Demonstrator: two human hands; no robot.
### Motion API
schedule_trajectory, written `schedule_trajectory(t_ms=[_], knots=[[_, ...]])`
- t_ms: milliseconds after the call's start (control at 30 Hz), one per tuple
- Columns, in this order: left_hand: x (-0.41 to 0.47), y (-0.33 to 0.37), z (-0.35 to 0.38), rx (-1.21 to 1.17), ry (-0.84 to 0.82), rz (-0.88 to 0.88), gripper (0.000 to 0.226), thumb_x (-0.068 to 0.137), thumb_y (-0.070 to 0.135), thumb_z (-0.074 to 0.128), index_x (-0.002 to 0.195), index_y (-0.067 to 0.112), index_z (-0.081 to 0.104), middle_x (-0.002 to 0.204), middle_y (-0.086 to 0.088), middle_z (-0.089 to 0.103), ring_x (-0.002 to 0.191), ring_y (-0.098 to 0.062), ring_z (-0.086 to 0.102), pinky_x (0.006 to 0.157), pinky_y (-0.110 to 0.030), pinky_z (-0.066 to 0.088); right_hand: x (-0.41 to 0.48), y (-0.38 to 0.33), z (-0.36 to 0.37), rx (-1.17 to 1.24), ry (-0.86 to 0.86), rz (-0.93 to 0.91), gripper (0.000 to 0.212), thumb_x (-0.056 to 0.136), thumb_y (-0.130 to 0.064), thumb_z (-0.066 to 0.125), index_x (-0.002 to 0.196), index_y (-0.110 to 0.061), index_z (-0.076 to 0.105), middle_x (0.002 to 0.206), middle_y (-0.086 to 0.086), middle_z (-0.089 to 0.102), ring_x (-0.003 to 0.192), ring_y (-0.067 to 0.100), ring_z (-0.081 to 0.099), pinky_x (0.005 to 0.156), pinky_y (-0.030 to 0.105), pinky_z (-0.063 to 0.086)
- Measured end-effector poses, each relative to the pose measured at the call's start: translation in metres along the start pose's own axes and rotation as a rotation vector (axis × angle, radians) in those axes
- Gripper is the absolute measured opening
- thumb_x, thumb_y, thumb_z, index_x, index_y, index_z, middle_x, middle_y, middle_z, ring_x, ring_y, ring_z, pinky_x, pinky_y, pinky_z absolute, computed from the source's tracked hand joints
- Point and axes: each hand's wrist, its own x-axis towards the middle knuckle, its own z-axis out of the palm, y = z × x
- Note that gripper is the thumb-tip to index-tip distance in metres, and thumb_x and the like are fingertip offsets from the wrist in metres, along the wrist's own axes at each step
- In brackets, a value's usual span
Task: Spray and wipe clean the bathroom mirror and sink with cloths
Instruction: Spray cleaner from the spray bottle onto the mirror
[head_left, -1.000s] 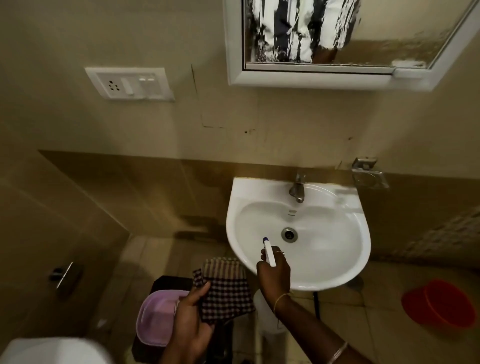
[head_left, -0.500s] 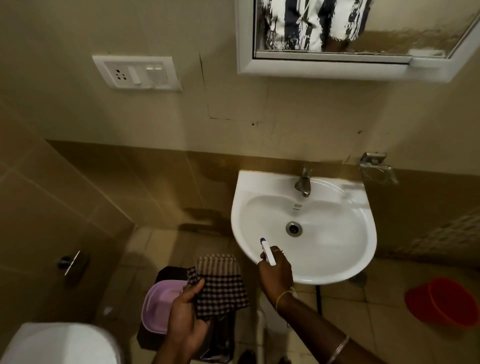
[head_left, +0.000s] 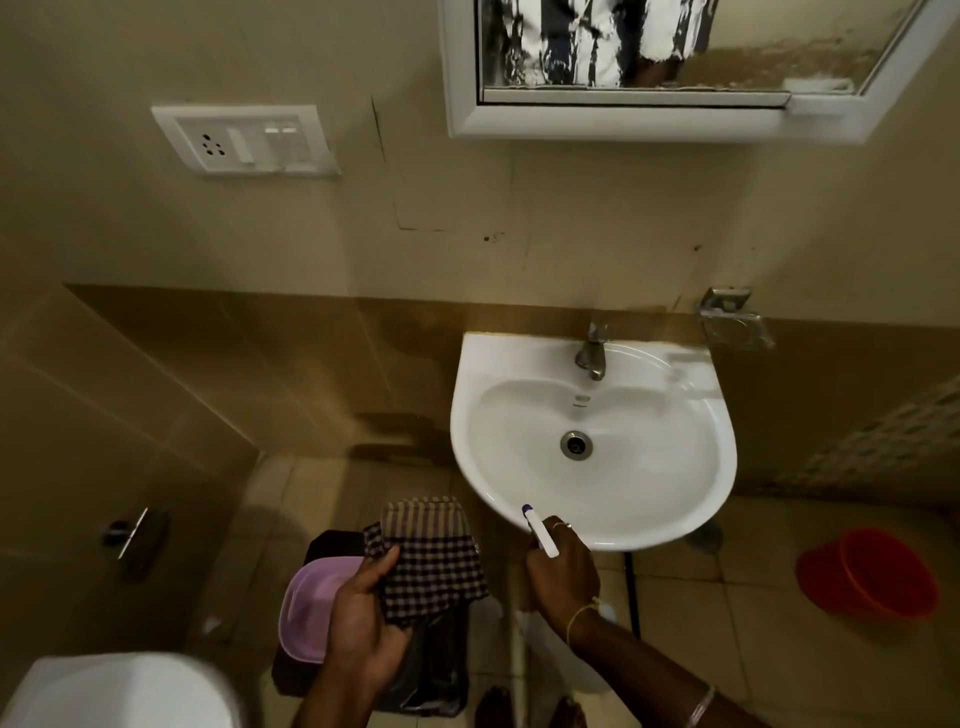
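1. While the spray bottle (head_left: 540, 532) is clasped in the right hand (head_left: 563, 571), its blue-tipped nozzle is pointed over the near rim of the sink (head_left: 670, 499); the fingers are closed around the bottle's neck, and most of the body is hidden below the hand.
2. A checked cloth (head_left: 428, 558) is pinched between thumb and fingers of the left hand (head_left: 363, 618), held just left of the basin and above a purple basin-shaped tub (head_left: 306, 603).
3. The spraying step is judged to be in hand, with the sink as the target; no wiping contact is made yet, since the cloth is kept clear of the porcelain.
4. The bowl around the drain (head_left: 575, 445) and below the tap (head_left: 592, 356) appears unsoiled, though droplets cannot be made out.
5. The mirror (head_left: 727, 57), high on the wall, shows marks along its lower right edge.
6. Next, the trigger would need to be squeezed with the nozzle aimed into the bowl, after which the cloth would have to be brought across to the wetted surface.
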Motion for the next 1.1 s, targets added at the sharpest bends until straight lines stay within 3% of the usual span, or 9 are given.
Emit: schedule_trajectory(t_ms=[67, 200, 367, 433, 533, 667, 767, 1000, 1100], knots=[[-0.001, -0.001, 0.002, 0.0, -0.003, -0.022, 0.043, 0.087, 0.012, 0.056, 0.128, 0.001, 0.06, 0.117, -0.02, 0.072, 0.105, -0.036, 0.07, 0.072, -0.047, 0.063, 0.001, 0.005, -0.004, 0.01, 0.011, 0.001, 0.022, 0.082, 0.006, 0.055, 0.08, -0.016, 0.057, 0.076, -0.002, 0.053, 0.072, 0.022, 0.047, 0.056, 0.018, 0.032], [0.0, -0.002, 0.004, 0.017, -0.009, -0.036, 0.054, 0.082, 0.015, 0.06, 0.135, 0.001, 0.056, 0.128, -0.022, 0.067, 0.123, -0.04, 0.059, 0.079, -0.05, 0.062, -0.002, 0.019, -0.014, 0.024, -0.028, -0.004, 0.025, 0.08, 0.003, 0.057, 0.077, -0.022, 0.055, 0.076, -0.001, 0.057, 0.071, 0.019, 0.054, 0.054, 0.014, 0.033], [-0.002, -0.007, 0.014, 0.026, -0.053, -0.042, 0.049, 0.083, 0.012, 0.057, 0.131, 0.004, 0.059, 0.125, -0.021, 0.068, 0.114, -0.039, 0.065, 0.083, -0.052, 0.057, -0.009, 0.035, -0.032, 0.025, -0.055, -0.059, 0.02, 0.067, -0.016, 0.048, 0.073, -0.035, 0.051, 0.07, -0.007, 0.053, 0.063, 0.007, 0.052, 0.055, 0.019, 0.034], [0.0, -0.009, 0.016, 0.037, -0.066, -0.048, 0.051, 0.086, 0.012, 0.056, 0.136, 0.005, 0.056, 0.129, -0.02, 0.066, 0.121, -0.039, 0.061, 0.084, -0.053, 0.059, -0.01, 0.047, -0.037, 0.017, -0.044, -0.028, 0.028, 0.066, -0.018, 0.048, 0.083, -0.035, 0.062, 0.077, -0.01, 0.06, 0.07, 0.007, 0.057, 0.064, 0.024, 0.046], [0.003, -0.013, 0.02, 0.062, -0.069, -0.049, 0.052, 0.086, 0.012, 0.057, 0.138, 0.005, 0.055, 0.132, -0.019, 0.065, 0.12, -0.038, 0.063, 0.081, -0.05, 0.061, -0.009, 0.066, -0.041, -0.062, -0.015, 0.069, 0.04, 0.073, -0.008, 0.059, 0.106, -0.026, 0.071, 0.094, -0.004, 0.07, 0.087, 0.024, 0.065, 0.077, 0.038, 0.053], [0.007, -0.017, 0.026, 0.095, -0.068, -0.07, 0.056, 0.086, 0.014, 0.058, 0.141, 0.004, 0.053, 0.135, -0.019, 0.063, 0.127, -0.038, 0.058, 0.089, -0.053, 0.057, -0.008, 0.088, -0.053, -0.056, 0.076, 0.152, 0.016, 0.077, -0.012, 0.064, 0.091, -0.019, 0.066, 0.08, -0.001, 0.065, 0.075, 0.026, 0.062, 0.068, 0.037, 0.05], [0.008, -0.021, 0.03, 0.116, -0.073, -0.079, 0.056, 0.087, 0.015, 0.057, 0.142, 0.004, 0.051, 0.137, -0.019, 0.062, 0.129, -0.038, 0.056, 0.095, -0.056, 0.052, -0.006, 0.104, -0.064, -0.011, 0.11, 0.163, 0.019, 0.074, -0.011, 0.06, 0.092, -0.017, 0.065, 0.079, -0.002, 0.063, 0.073, 0.025, 0.061, 0.064, 0.032, 0.046], [0.008, -0.031, 0.045, 0.152, -0.088, -0.09, 0.054, 0.086, 0.012, 0.056, 0.138, 0.002, 0.054, 0.129, -0.022, 0.066, 0.111, -0.038, 0.067, 0.082, -0.054, 0.06, 0.001, 0.121, -0.094, 0.05, 0.241, 0.216, 0.028, 0.072, -0.013, 0.054, 0.096, -0.021, 0.064, 0.086, 0.001, 0.063, 0.077, 0.026, 0.061, 0.071, 0.038, 0.053], [0.008, -0.034, 0.051, 0.156, -0.098, -0.105, 0.058, 0.079, 0.012, 0.062, 0.135, 0.002, 0.056, 0.127, -0.022, 0.067, 0.104, -0.039, 0.071, 0.077, -0.052, 0.061, 0.009, 0.126, -0.104, 0.059, 0.306, 0.251, 0.015, 0.081, -0.005, 0.061, 0.087, -0.019, 0.063, 0.083, 0.002, 0.063, 0.077, 0.028, 0.062, 0.071, 0.039, 0.053]])
